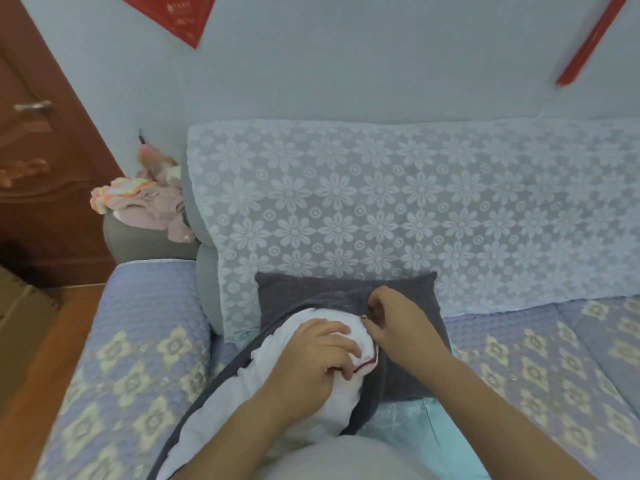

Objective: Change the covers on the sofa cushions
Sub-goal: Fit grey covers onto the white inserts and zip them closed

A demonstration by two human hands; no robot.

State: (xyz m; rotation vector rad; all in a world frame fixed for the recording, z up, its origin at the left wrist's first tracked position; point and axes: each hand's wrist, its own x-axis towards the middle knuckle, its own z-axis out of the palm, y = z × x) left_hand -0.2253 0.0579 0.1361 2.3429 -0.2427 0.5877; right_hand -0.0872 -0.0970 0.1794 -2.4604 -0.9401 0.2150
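On sofa seat [519,368]: left hand [318,355] gripping white cushion insert [242,389] to steady it, right hand [391,320] pinching zipper pull on grey cover [408,372], probably mid-unzip.

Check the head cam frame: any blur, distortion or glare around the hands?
Head view: soft overall, with motion smear on the red strip at the top right and on the door handle; wide-angle bowing curves the sofa back and the door; flat bluish light, no glare or hard shadows; both hands, left hand and right hand, read fairly clearly on the white insert and grey cover.
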